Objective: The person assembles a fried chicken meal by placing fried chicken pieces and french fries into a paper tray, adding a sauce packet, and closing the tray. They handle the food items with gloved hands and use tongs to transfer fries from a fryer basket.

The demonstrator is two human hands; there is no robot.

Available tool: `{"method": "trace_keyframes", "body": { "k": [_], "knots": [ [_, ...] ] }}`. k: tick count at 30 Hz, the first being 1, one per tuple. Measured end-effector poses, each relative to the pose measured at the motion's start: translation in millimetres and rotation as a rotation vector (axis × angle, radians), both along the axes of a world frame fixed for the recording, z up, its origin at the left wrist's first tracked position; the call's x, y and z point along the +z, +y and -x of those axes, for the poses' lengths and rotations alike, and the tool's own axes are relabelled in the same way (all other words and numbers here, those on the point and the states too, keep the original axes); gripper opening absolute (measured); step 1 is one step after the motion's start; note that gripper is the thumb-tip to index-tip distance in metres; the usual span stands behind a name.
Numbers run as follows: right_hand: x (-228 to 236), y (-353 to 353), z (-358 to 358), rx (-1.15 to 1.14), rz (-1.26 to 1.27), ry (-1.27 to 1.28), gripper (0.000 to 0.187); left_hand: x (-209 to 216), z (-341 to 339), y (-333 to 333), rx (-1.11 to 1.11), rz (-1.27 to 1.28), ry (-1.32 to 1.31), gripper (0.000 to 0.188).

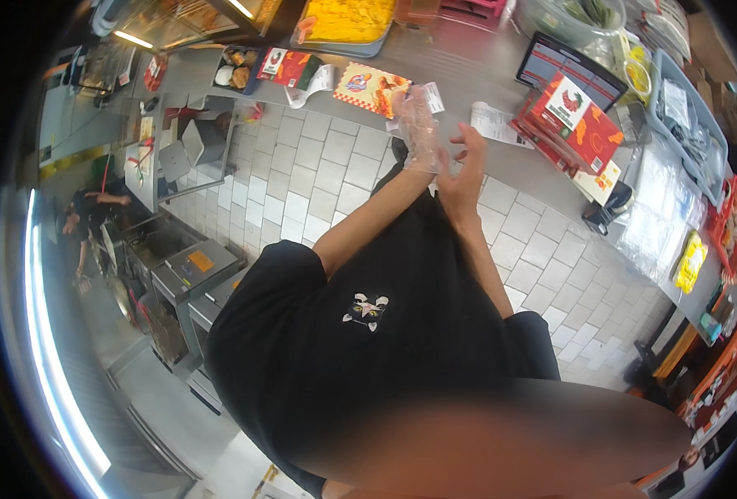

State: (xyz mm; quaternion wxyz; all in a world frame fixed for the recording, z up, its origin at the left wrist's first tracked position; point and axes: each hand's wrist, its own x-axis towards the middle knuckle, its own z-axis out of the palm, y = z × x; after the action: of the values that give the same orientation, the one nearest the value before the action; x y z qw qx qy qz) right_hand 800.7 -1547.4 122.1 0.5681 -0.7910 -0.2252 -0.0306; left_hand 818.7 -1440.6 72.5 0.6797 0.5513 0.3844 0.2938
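My left hand wears a clear, crinkled plastic glove and reaches over the counter's near edge. Its fingers look stretched out, and no held thing shows in them. Bare, my right hand is just right of the glove's cuff, fingers apart and loosely bent. Its thumb side is close to the cuff; whether they touch I cannot make out. Beyond the gloved fingers lie a patterned paper sheet and a small white slip. A printed receipt is to the right.
Red cartons stand before a tablet screen on the counter. A tray of yellow food is at the back. Right are a blue-grey bin, clear plastic bags and a yellow packet. Another person is far left.
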Motion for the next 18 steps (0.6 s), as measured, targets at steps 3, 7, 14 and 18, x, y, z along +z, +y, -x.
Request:
{"method": "trace_keyframes", "body": {
  "k": [3, 7, 14, 18],
  "knots": [
    [-17, 18, -19, -0.027, -0.069, 0.070, 0.055, 0, 3, -4, -0.071, -0.448, 0.010, 0.058],
    [-42, 39, -47, -0.068, -0.137, 0.276, 0.036, -21, 12, -28, -0.153, -0.336, 0.050, 0.051],
    [-103, 62, -82, -0.017, -0.027, 0.003, 0.022, -34, 54, 11, -0.965, -0.130, -0.135, 0.039],
    [-148, 62, -125, -0.131, -0.152, 0.348, 0.028, 23, 89, 81, -1.447, 0.093, -0.402, 0.029]
  ]
}}
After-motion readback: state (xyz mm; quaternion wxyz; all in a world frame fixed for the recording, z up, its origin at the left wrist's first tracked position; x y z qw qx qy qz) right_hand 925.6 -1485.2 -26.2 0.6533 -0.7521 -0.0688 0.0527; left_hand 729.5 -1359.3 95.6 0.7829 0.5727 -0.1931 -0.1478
